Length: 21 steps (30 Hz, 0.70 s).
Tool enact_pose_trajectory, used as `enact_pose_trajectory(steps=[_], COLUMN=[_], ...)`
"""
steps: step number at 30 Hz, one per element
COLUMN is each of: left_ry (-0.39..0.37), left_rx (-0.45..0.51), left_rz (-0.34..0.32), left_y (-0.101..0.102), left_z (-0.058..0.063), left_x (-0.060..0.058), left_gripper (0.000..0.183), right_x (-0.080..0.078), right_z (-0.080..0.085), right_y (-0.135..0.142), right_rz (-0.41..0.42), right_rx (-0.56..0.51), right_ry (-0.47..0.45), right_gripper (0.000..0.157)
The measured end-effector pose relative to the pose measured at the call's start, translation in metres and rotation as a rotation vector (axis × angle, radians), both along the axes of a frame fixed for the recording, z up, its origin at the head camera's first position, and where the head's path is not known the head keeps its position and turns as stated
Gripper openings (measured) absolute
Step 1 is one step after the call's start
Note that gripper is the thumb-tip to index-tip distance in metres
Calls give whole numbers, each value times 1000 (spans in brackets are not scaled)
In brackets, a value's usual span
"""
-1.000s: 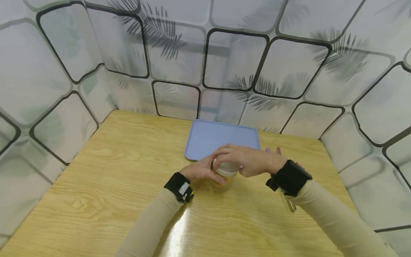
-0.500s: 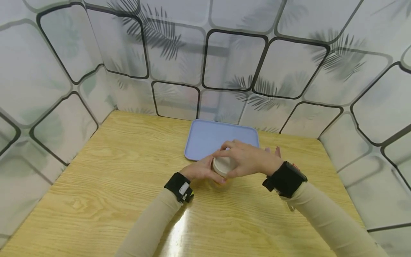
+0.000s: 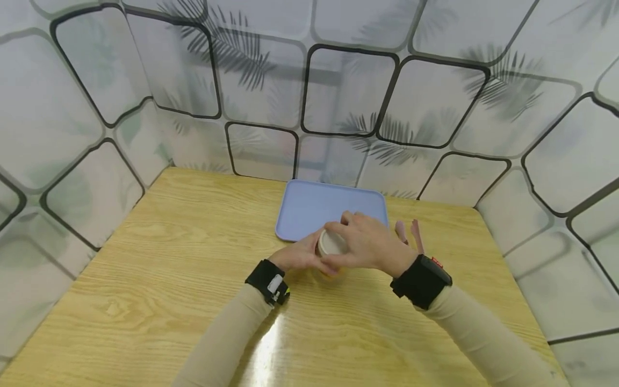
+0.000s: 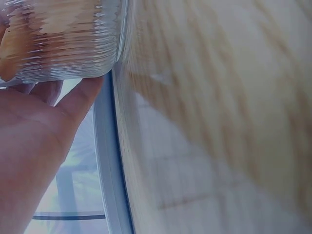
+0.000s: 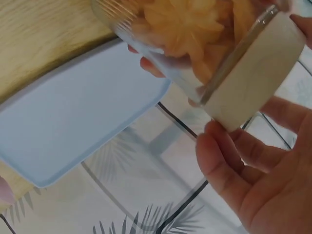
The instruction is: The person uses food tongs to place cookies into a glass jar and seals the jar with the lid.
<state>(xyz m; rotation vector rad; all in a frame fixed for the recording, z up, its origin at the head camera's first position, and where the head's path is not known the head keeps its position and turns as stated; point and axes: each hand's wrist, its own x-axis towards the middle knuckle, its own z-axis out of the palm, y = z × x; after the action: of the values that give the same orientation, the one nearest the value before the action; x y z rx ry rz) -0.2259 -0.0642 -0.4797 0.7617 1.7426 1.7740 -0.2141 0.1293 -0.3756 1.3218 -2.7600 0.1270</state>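
A clear ribbed jar (image 5: 131, 34) stands on the wooden table with orange flower-shaped pieces (image 5: 185, 22) inside. On top is a cream-white lid (image 3: 332, 244), which also shows in the right wrist view. My left hand (image 3: 301, 255) holds the jar around its side, near the lid. From above, my right hand (image 3: 366, 243) grips the lid's rim, thumb on the near side and fingers on the far side. In the left wrist view, my left fingers touch the jar's ribbed wall (image 4: 73, 53). Most of the jar is hidden by the hands in the head view.
A light blue tray (image 3: 309, 207) lies just behind the hands, against the patterned curtain (image 3: 348, 91). Two pink prongs (image 3: 417, 236) stick out beyond the right wrist, which hides the rest of that thing. Curtains also flank the table (image 3: 159, 258).
My right hand has turned on the lid, its thumb swinging round to the near side. The right forearm has moved left and lower. My left hand stays on the jar.
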Motion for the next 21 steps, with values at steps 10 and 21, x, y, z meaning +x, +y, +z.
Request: enact_pose_trajectory(steps=[10,21], left_ry=[-35,32], left_rx=[38,34], left_rz=[-26,-40], left_y=[2,1], left_z=[2,1], left_x=[3,0], left_gripper=[99,86], right_x=[11,14], right_z=[-16,-21], right_y=[-11,-8], right_rz=[-259,-283], right_rx=[-82,-110], right_ry=[76,73], right_gripper=[53,76])
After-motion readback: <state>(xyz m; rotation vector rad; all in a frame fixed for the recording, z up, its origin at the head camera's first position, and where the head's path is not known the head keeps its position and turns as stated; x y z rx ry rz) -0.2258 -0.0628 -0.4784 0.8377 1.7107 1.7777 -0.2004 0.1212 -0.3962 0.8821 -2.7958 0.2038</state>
